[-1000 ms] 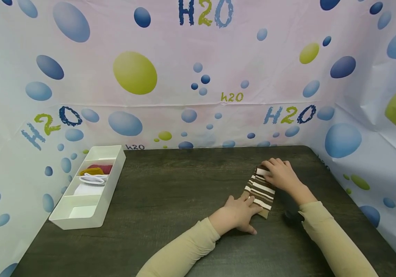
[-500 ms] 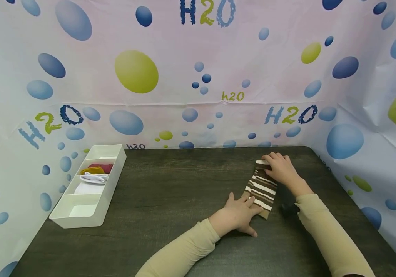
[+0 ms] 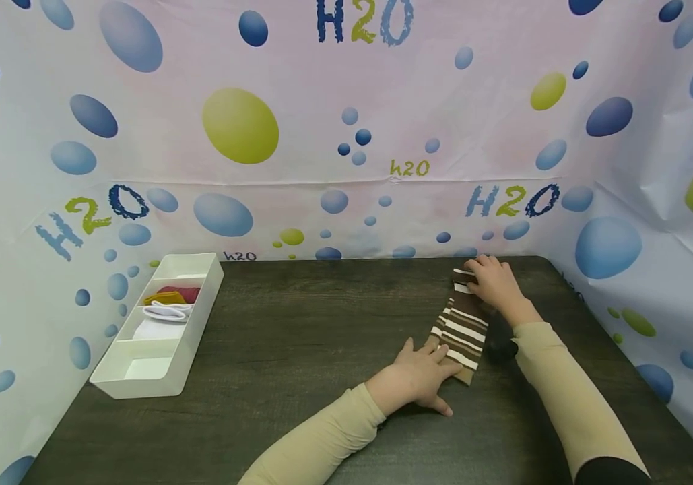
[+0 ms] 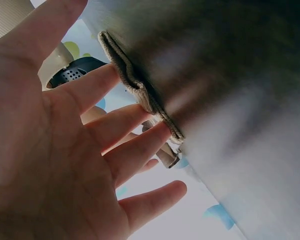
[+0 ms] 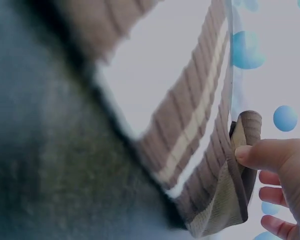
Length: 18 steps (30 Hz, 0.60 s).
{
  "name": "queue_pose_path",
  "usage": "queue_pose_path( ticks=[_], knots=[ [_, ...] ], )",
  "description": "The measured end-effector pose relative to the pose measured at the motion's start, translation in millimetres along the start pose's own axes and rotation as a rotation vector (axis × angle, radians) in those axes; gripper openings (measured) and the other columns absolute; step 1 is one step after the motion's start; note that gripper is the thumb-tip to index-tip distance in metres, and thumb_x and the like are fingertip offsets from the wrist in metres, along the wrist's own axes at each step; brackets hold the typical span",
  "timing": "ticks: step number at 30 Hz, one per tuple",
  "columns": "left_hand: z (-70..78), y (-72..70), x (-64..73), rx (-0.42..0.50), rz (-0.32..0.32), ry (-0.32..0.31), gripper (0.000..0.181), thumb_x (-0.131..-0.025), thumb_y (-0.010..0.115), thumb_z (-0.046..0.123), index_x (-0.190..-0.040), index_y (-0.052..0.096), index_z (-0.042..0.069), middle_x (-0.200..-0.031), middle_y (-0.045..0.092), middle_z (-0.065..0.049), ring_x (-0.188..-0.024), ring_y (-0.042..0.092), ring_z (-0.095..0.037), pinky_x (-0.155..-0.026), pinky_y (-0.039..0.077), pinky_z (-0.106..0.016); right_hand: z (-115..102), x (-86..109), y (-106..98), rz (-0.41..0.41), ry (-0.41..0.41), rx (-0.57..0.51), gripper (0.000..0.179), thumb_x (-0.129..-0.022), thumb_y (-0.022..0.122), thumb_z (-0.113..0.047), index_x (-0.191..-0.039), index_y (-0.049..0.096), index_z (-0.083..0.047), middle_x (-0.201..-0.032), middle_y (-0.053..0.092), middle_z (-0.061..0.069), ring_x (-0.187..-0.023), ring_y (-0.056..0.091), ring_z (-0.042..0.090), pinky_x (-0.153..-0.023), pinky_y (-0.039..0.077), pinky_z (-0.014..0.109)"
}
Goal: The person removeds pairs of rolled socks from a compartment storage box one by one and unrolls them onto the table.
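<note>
A brown sock with white and tan stripes lies lengthwise on the dark table; another striped layer shows along its left side. My left hand rests on its near, tan end, fingers spread and straight. In the left wrist view, the fingertips of that left hand touch the sock's ribbed edge. At the far end, my right hand pinches the sock's edge. The right wrist view shows the thumb of this right hand on a curled-over part of the sock; the index finger is hidden behind it.
A white divided box stands at the table's left side. Its compartments hold a dark red folded cloth, a mustard one and a white one. The patterned backdrop rises behind the dark table.
My right hand has moved away toward the table's far edge, taking the sock's far end with it. The sock now reaches farther and shows more stripes. My left hand has stayed put.
</note>
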State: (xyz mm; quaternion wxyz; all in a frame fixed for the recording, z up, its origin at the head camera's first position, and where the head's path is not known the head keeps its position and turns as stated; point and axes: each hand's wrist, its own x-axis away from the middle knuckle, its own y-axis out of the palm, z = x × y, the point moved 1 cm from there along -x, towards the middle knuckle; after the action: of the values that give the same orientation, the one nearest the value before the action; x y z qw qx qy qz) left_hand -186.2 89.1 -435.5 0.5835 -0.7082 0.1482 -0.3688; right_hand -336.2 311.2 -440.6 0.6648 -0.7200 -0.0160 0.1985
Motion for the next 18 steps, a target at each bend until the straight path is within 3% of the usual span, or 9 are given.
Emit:
queue_pose_path(
  ticks=[5, 11, 13, 18],
  knots=[
    [1.0, 0.0, 0.0, 0.006, 0.003, 0.0, 0.082, -0.078, 0.058, 0.074, -0.149, 0.024, 0.051, -0.162, 0.017, 0.014, -0.151, 0.018, -0.009, -0.12, 0.025, -0.045, 3.4, 0.5, 0.4, 0.017, -0.004, 0.0, 0.029, -0.084, 0.073, -0.009, -0.11, 0.062, -0.002, -0.108, 0.06, 0.021, -0.101, 0.055, 0.039, -0.08, 0.043, 0.056],
    [0.6, 0.1, 0.0, -0.008, 0.014, 0.005, 0.081, -0.078, 0.059, 0.074, -0.148, 0.026, 0.051, -0.162, 0.02, 0.013, -0.151, 0.018, -0.01, -0.119, 0.027, -0.045, 0.9, 4.5, 2.0, -0.038, -0.075, -0.06, 0.009, -0.087, 0.069, -0.007, -0.094, 0.064, -0.004, -0.09, 0.062, 0.013, -0.077, 0.059, 0.027, -0.07, 0.049, 0.047],
    [0.1, -0.5, -0.2, -0.012, 0.017, 0.006, 0.08, -0.078, 0.059, 0.073, -0.148, 0.028, 0.05, -0.161, 0.021, 0.013, -0.151, 0.02, -0.011, -0.118, 0.028, -0.045, -0.1, 5.9, 3.3, -0.069, -0.081, -0.097, 0.01, -0.088, 0.068, -0.007, -0.098, 0.066, -0.003, -0.093, 0.064, 0.013, -0.079, 0.061, 0.028, -0.072, 0.051, 0.047],
    [-0.8, -2.0, 1.2, -0.012, 0.02, 0.013, 0.078, -0.078, 0.062, 0.071, -0.147, 0.032, 0.05, -0.16, 0.025, 0.013, -0.15, 0.022, -0.011, -0.117, 0.029, -0.046, -0.9, 7.9, 6.2, -0.129, -0.036, -0.109, 0.029, -0.091, 0.065, -0.012, -0.118, 0.065, 0.0, -0.114, 0.063, 0.021, -0.1, 0.062, 0.039, -0.085, 0.049, 0.057]
  ],
)
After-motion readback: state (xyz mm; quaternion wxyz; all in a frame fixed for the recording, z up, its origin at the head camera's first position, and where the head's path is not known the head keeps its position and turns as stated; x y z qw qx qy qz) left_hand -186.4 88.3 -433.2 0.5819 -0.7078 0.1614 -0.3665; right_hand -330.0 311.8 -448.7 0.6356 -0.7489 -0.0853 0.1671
